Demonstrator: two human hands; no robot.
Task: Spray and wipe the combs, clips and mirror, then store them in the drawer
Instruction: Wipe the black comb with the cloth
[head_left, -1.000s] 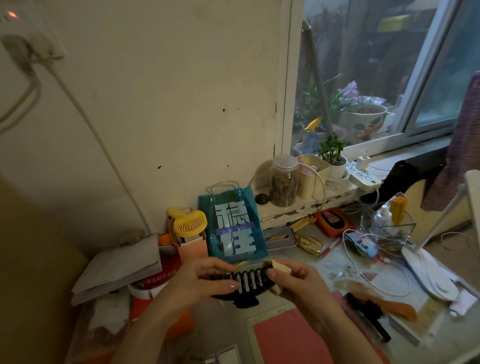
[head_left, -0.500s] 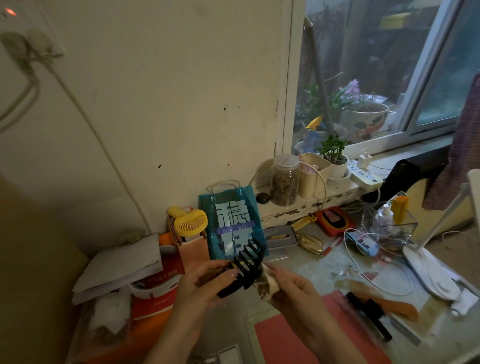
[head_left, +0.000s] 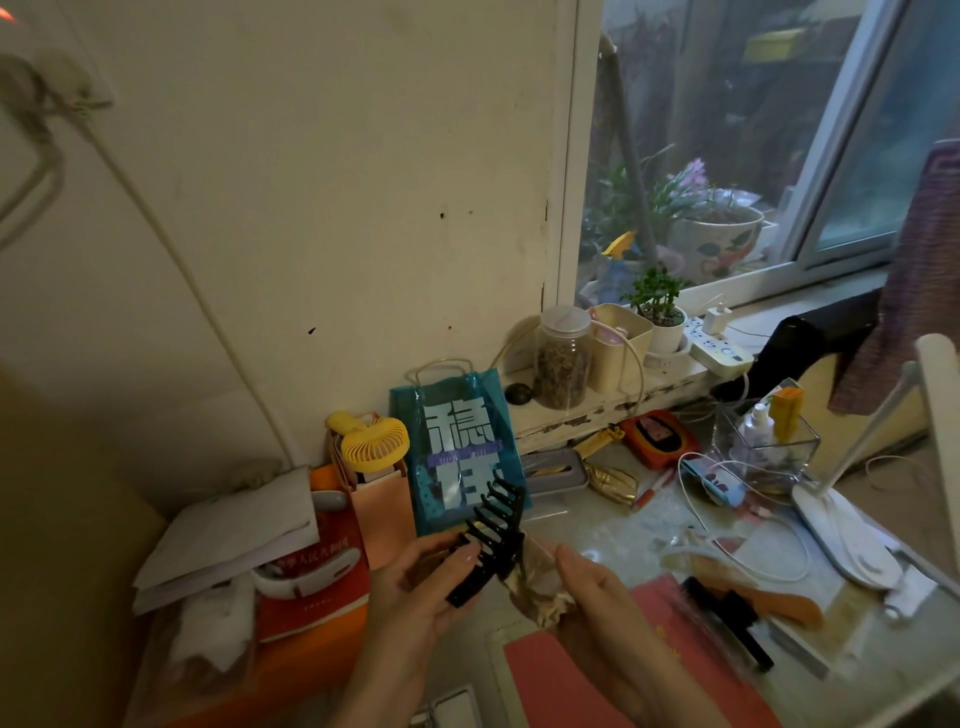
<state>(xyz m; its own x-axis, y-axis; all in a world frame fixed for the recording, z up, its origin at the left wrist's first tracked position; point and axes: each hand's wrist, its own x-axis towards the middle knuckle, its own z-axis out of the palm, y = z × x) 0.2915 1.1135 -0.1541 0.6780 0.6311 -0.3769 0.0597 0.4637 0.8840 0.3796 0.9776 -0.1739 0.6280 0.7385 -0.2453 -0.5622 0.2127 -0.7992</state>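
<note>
claw clip (head_left: 488, 540) pinched in left hand (head_left: 415, 587), right hand (head_left: 597, 587) gripping cloth (head_left: 535, 587)

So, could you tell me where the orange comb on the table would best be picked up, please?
Probably by its broad handle end, the free right end of the orange comb, coming from above and the right. It lies flat on the table, and the black comb lies close along its near side and crosses its left part, so the right end looks clearest for the hands.

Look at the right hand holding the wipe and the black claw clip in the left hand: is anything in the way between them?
Nothing visible. The left hand grips the black claw clip, and the crumpled wipe in the right hand already sits against the clip's lower edge, above the desk.
</note>
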